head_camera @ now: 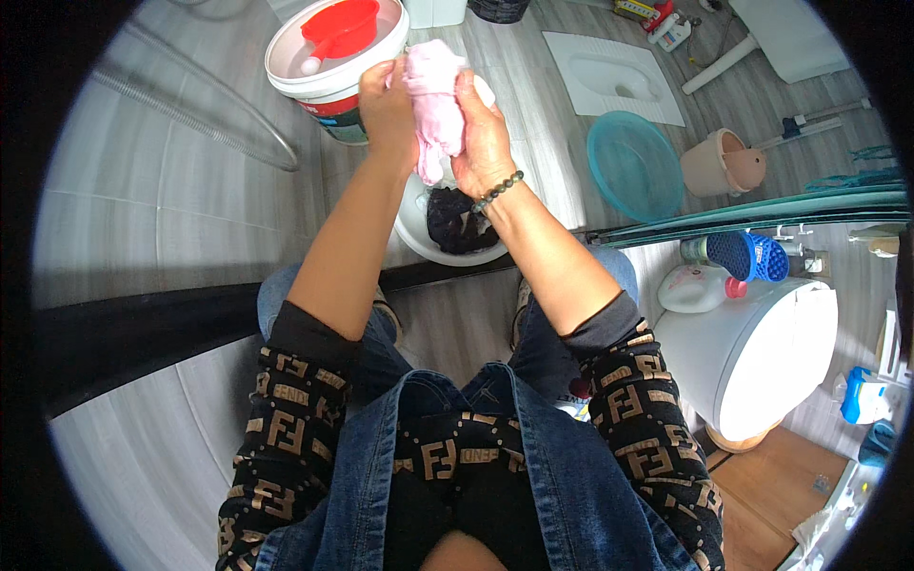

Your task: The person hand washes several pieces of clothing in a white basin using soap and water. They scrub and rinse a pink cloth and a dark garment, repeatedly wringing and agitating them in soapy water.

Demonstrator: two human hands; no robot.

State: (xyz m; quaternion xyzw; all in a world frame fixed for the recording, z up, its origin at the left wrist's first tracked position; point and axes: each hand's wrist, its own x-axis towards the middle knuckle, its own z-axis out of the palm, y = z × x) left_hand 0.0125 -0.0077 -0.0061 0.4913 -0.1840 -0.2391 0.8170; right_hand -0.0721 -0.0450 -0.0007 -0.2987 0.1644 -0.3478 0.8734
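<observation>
A wet-looking pink cloth (pixel 437 107) is bunched between my two hands, above a white basin. My left hand (pixel 391 114) grips its left side, the fingers partly hidden behind it. My right hand (pixel 482 132), with a bead bracelet at the wrist, holds the other side; a small white object (pixel 484 91), perhaps a bar of soap, shows behind its fingers. Below, the white basin (pixel 412 232) holds a dark cloth (pixel 457 221) and some suds. Left of the pink cloth stands a large white bucket (pixel 285 82) with a red dipper (pixel 346 32) in it.
A teal basin (pixel 632 168) and a pinkish bucket (pixel 707 168) stand right, near a squat toilet (pixel 607 75). A glass door edge (pixel 750 214) runs beside them. A shower hose (pixel 214 93) hangs left. A detergent jug (pixel 692 289) rests on a white tank.
</observation>
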